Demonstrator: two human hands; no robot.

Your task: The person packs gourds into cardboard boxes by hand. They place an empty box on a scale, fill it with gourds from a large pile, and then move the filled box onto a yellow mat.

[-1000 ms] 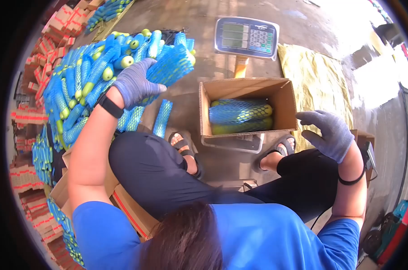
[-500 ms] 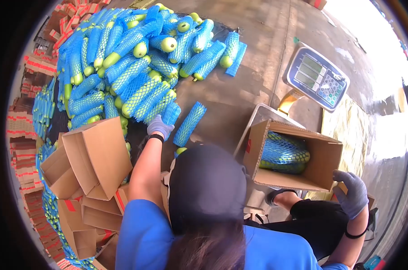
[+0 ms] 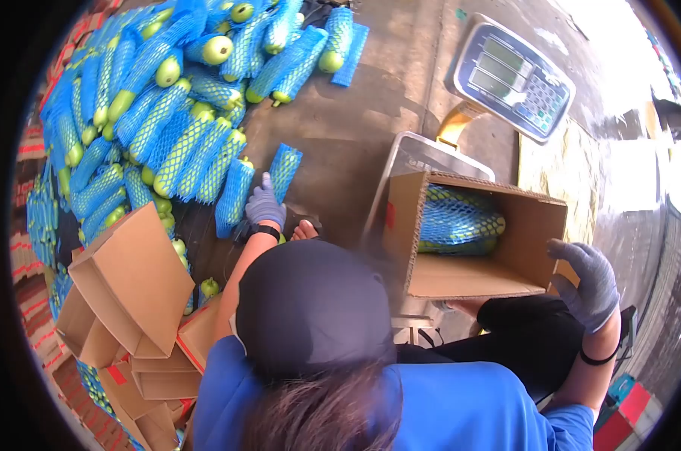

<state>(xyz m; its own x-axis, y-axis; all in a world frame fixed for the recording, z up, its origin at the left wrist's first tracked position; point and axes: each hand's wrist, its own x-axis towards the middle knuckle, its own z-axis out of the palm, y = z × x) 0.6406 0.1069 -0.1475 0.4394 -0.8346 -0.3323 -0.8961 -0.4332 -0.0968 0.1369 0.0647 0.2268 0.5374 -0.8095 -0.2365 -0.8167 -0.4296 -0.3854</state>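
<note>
My left hand (image 3: pixel 266 204), in a grey glove, reaches down over a long green gourd in a blue net sleeve (image 3: pixel 285 170). One finger stretches up along the sleeve's left side; the other fingers partly hide the middle of the gourd. Just left lies another netted gourd (image 3: pixel 235 197), at the edge of the pile. My right hand (image 3: pixel 587 284), gloved too, is open with curved fingers, its fingertips right at the right rim of a cardboard box (image 3: pixel 490 286). Inside this box, netted gourds (image 3: pixel 460 222) lie on their sides.
A large heap of netted gourds (image 3: pixel 160 128) covers the left floor. Open empty cartons (image 3: pixel 134 278) are stacked nearer. A scale display (image 3: pixel 514 79) stands behind the box, above its metal platform (image 3: pixel 404 154). The capped head (image 3: pixel 314 308) blocks the lower middle view.
My left hand has left the gourd at the heap's edge and moved right, onto the separate gourd. My right hand stays by the box. The whole view has shifted.
</note>
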